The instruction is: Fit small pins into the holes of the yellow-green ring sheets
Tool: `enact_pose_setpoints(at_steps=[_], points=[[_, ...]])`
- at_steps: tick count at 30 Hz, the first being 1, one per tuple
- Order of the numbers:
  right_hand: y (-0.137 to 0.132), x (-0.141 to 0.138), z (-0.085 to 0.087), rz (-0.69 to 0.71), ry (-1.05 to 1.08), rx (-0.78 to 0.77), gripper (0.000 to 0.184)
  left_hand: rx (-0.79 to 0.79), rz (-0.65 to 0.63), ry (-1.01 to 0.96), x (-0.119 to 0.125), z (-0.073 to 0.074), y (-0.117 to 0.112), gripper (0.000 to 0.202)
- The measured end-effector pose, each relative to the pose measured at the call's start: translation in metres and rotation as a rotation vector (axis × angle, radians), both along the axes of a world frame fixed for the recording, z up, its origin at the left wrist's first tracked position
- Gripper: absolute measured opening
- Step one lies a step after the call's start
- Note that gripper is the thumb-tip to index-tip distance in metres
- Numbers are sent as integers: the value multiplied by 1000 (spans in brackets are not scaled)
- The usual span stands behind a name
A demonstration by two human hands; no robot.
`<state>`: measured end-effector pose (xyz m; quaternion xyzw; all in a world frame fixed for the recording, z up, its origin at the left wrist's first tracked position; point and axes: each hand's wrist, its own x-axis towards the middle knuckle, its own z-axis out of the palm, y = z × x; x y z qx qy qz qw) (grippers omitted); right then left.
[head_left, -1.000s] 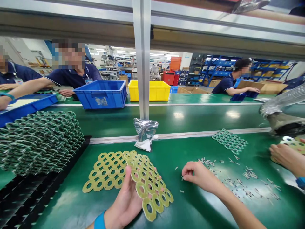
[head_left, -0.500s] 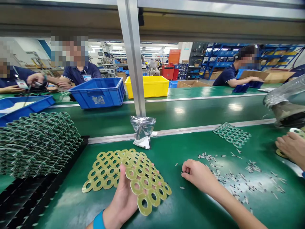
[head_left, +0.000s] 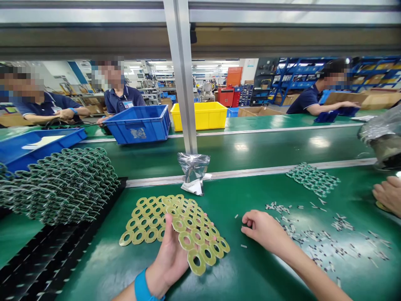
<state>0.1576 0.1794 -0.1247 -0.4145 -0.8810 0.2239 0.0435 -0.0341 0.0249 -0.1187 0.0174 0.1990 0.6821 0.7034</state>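
My left hand (head_left: 171,255), with a blue band at the wrist, grips a panel of yellow ring-shaped boards (head_left: 196,236), thumb on the upper face and fingers underneath. The panel is tilted, raised above the green table. Behind it and to the left, a second yellow ring panel (head_left: 144,221) lies flat, partly covered by the held one. My right hand (head_left: 261,229) is low over the table with fingers curled and thumb close to them; whatever they pinch, if anything, is hidden. Small pin-like parts (head_left: 302,234) are scattered beyond it, and a single one (head_left: 243,246) lies near its fingertips.
Stacked green circuit boards (head_left: 62,184) stand in a black rack (head_left: 46,255) at left. A silver bag (head_left: 193,169) sits by the metal strip. A green board panel (head_left: 313,177) lies at right, near another person's hand (head_left: 390,194). Blue (head_left: 138,127) and yellow bins (head_left: 209,116) stand beyond.
The view has shifted, so most things appear farther right. My hands keep nearly the same poses, the left still holding its panel. At far left, a co-worker's hands have come together.
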Motion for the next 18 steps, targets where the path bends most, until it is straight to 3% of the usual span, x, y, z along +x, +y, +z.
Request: enact_pose_setpoints(at_steps=[10, 12, 15, 18], points=[[3, -1, -2, -11, 123, -108, 8, 20, -21, -24, 0, -6, 1, 79], [0, -3, 3, 1, 289, -233, 8, 35, -24, -27, -1, -6, 1, 78], [-15, -12, 12, -7, 643, -563, 10, 52, -31, -27, 1, -6, 1, 79], [-40, -24, 19, -21, 829, -806, 14, 54, -54, -22, 5, -5, 0, 77]])
